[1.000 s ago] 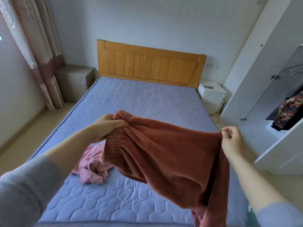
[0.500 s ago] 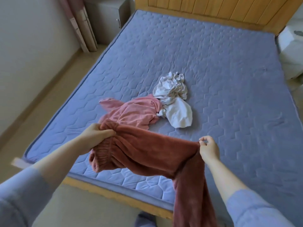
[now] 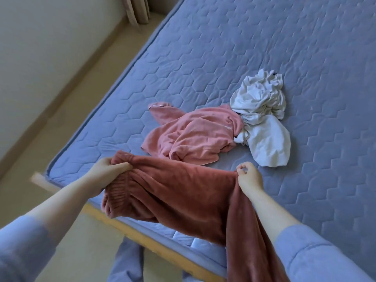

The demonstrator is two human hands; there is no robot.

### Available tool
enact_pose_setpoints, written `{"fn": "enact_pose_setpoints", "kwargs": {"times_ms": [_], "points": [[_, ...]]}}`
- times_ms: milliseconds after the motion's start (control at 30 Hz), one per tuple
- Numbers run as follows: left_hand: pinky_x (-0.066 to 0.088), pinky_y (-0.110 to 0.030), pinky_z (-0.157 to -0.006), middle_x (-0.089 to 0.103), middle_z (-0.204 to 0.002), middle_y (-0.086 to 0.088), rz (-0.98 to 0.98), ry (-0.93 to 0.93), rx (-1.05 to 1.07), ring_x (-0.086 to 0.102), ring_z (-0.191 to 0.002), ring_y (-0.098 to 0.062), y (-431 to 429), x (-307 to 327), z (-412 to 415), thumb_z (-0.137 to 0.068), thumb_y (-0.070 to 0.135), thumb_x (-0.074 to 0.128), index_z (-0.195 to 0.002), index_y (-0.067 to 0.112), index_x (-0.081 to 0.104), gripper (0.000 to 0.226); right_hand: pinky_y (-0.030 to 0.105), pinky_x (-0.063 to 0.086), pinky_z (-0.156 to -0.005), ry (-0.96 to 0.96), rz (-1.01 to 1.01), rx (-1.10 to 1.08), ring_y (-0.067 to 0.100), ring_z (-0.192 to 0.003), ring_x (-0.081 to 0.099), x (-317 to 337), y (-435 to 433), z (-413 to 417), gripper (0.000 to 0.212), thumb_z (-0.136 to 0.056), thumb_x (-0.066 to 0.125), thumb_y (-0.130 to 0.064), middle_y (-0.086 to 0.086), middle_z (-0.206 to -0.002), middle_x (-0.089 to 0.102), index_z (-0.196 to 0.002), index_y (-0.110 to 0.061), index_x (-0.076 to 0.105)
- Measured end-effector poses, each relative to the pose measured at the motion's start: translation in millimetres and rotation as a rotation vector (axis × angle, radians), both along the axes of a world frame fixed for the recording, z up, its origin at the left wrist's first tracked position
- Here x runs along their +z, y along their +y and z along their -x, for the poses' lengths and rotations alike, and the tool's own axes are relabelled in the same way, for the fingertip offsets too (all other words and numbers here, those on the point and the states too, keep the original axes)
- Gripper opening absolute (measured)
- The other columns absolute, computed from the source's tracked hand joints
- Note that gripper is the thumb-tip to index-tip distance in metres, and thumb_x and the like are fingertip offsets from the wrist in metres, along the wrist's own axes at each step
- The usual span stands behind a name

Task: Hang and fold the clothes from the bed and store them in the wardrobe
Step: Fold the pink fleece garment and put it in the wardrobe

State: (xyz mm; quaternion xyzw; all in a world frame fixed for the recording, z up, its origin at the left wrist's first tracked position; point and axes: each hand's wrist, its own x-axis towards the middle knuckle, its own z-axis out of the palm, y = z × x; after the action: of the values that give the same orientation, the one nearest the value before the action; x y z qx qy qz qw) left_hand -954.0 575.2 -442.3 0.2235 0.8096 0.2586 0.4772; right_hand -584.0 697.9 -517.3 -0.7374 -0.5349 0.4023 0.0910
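Observation:
I hold rust-brown fleece trousers [image 3: 183,196] stretched between both hands above the near edge of the bed. My left hand [image 3: 107,173] grips the ribbed waistband end. My right hand [image 3: 249,177] pinches the other side, and a trouser leg hangs from it past the bed edge toward the floor. Beyond the trousers, a crumpled pink garment [image 3: 195,133] lies on the blue quilted mattress [image 3: 223,47]. A bunched white garment [image 3: 262,115] lies touching its right side.
The wooden bed frame [image 3: 130,226] runs along the near edge of the mattress. To the left are beige floor [image 3: 61,119] and a pale wall, with a curtain hem [image 3: 138,11] at the top. My legs in blue fabric [image 3: 128,263] show at the bottom.
The view has tilted down from the headboard and wardrobe to the mattress. The trousers have come lower, close to the bed's near edge, still held by both hands.

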Motion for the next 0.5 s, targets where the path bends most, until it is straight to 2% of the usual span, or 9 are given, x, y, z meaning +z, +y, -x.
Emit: {"fn": "enact_pose_setpoints", "kwargs": {"times_ms": [67,167,233,333,400,500], "points": [[0.056,-0.037,-0.078,0.075,-0.079,-0.009,0.034,-0.014,0.02,0.07,-0.085,-0.027,-0.7,-14.3,20.6,-0.072,0.022,0.078,-0.081,0.011,0.071,0.016,0.032,0.041,-0.079,-0.02,0.011,0.029,0.024,-0.096,0.058,-10.6,2.4,22.5,0.017,-0.096,0.051,-0.012,-0.001,-0.099,0.061,-0.085,-0.024,0.056],[0.055,-0.043,-0.088,0.073,-0.09,-0.013,0.102,-0.038,0.049,0.069,-0.089,-0.028,-3.9,-35.0,55.3,-0.057,0.033,0.07,-0.085,0.011,0.071,0.036,0.032,0.041,-0.079,-0.051,0.049,0.071,0.026,-0.096,0.059,-28.3,1.3,63.5,0.016,-0.095,0.051,-0.013,-0.003,-0.095,0.061,-0.085,-0.024,0.058],[0.055,-0.037,-0.083,0.073,-0.09,-0.011,0.117,-0.056,0.066,0.069,-0.091,-0.027,-8.8,-51.8,81.2,-0.057,0.031,0.069,-0.086,0.012,0.071,0.035,0.029,0.037,-0.075,-0.065,0.076,0.102,0.025,-0.095,0.059,-41.6,-2.8,92.6,0.014,-0.095,0.052,-0.012,-0.003,-0.094,0.062,-0.088,-0.02,0.06],[0.053,-0.032,-0.075,0.073,-0.087,-0.011,0.146,-0.042,0.054,0.068,-0.091,-0.028,-12.5,-80.5,124.9,-0.072,0.018,0.077,-0.082,0.012,0.07,0.013,0.026,0.033,-0.074,-0.045,0.098,0.109,0.023,-0.094,0.057,-63.5,-7.1,135.8,0.013,-0.095,0.052,-0.01,0.001,-0.095,0.064,-0.089,-0.017,0.062],[0.053,-0.036,-0.08,0.072,-0.092,-0.015,0.179,0.009,0.028,0.068,-0.091,-0.03,-12.3,-100.3,157.9,-0.082,0.011,0.072,-0.084,0.01,0.07,0.004,0.026,0.033,-0.074,-0.028,0.105,0.121,0.026,-0.096,0.058,-77.8,-7.7,163.8,0.014,-0.094,0.052,-0.008,0.003,-0.095,0.064,-0.089,-0.015,0.063],[0.053,-0.037,-0.087,0.072,-0.095,-0.014,0.19,0.08,-0.043,0.068,-0.093,-0.029,-6.2,-124.6,203.8,-0.083,0.011,0.073,-0.094,0.006,0.071,0.012,0.03,0.039,-0.079,-0.06,0.111,0.17,0.032,-0.101,0.06,-97.8,-6.7,204.5,0.014,-0.094,0.054,-0.01,0.012,-0.102,0.069,-0.099,-0.008,0.066]]}}
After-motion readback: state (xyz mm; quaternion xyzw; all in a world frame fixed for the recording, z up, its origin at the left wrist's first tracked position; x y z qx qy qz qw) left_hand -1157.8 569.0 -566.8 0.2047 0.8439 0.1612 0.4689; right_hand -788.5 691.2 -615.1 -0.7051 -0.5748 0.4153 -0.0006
